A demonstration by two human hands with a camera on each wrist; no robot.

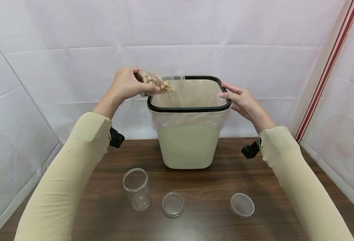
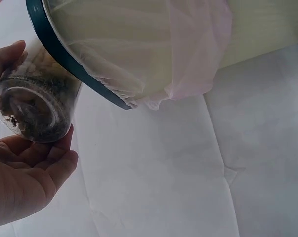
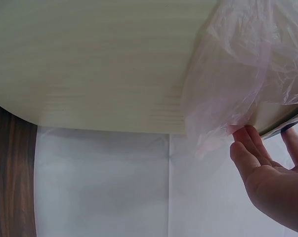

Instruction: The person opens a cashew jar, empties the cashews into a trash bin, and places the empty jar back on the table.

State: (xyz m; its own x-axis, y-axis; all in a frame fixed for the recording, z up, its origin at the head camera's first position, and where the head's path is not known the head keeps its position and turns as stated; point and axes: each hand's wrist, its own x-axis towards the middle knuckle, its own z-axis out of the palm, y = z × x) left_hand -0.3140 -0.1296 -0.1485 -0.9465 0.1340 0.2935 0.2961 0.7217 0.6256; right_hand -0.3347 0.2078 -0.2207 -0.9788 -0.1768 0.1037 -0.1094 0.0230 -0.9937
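Note:
My left hand (image 1: 125,83) grips a clear plastic jar (image 1: 148,79) tipped on its side, its mouth pointing right over the left rim of a trash bin (image 1: 189,144). Pale, crumbly chunks (image 1: 165,86) lie toward the jar's mouth. In the left wrist view the jar's base (image 2: 32,111) faces the camera, with dark residue inside. The bin is pale green with a black rim (image 1: 192,109) and a thin plastic liner (image 1: 192,118) folded over it. At the bin's right side, my right hand (image 1: 243,100) holds the rim, fingers on both sides.
On the brown wooden table (image 1: 207,221) in front of the bin stand an uncapped clear jar (image 1: 139,192) at left, a round clear lid (image 1: 173,205) beside it, and another lid (image 1: 242,205) at right. White sheeting (image 1: 177,30) encloses the back and sides.

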